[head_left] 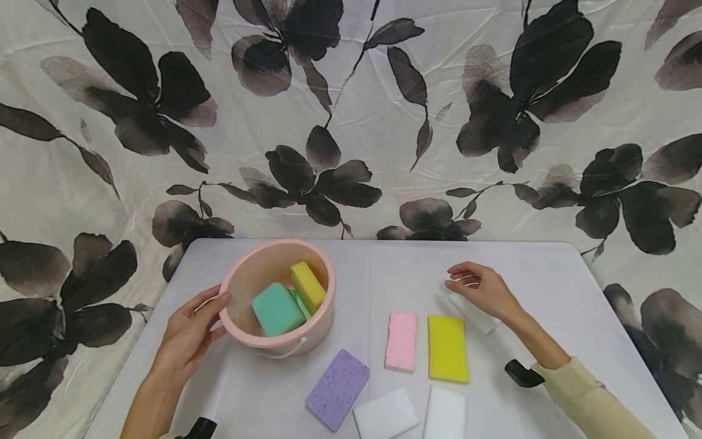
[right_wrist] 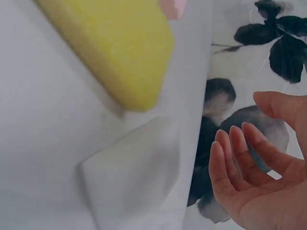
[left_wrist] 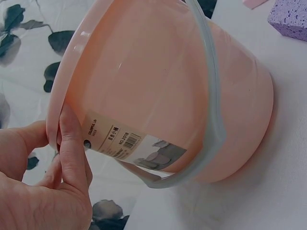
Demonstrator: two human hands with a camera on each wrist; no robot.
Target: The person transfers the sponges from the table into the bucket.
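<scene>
My left hand [head_left: 183, 335] pinches the rim of a pink bucket [head_left: 320, 329], thumb on one side and fingers on the other. In the left wrist view the bucket's grey handle [left_wrist: 213, 96] hangs across its outside, near a printed label [left_wrist: 132, 139]. Inside the bucket lie a teal sponge [head_left: 278, 310], a yellow sponge [head_left: 308, 286] and a green piece [head_left: 300, 303], mostly hidden. My right hand [head_left: 485, 292] hovers over a white sponge [head_left: 477, 316], fingers loosely bent and holding nothing; the right wrist view shows a gap between thumb and fingertips.
Right of the bucket lie a purple sponge [head_left: 337, 390], a pink sponge [head_left: 401, 341] and a flat yellow sponge [head_left: 448, 349]. Two more white sponges, a left one [head_left: 386, 413] and a right one [head_left: 445, 414], sit at the front. A floral cloth [head_left: 395, 122] hangs behind the table.
</scene>
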